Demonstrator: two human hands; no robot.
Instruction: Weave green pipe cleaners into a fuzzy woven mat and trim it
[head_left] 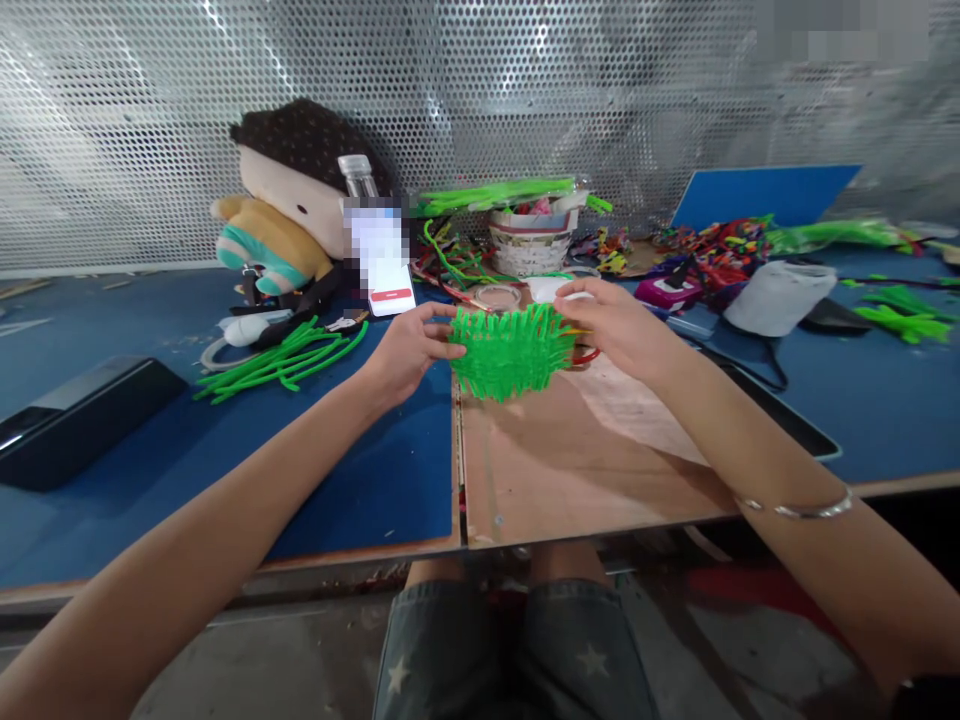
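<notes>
Over the table (367, 480), a green bristly piece (510, 350) is pinched by nearly closed fingers of left hand (403, 355) and right hand (616, 325) — it could be bent by overtight squeezing.

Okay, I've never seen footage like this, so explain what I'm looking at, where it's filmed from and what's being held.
There's no machine: you see a person's bare left hand and right hand. The single picture comes from a camera worn on that person's head, looking forward and down. Both hands hold a bristly green piece, apparently made of pipe cleaners, between them. Below is a table with a blue surface and a brown section. Loose green pipe cleaners lie on the left, near a plush doll and a phone; a basket stands behind.
</notes>
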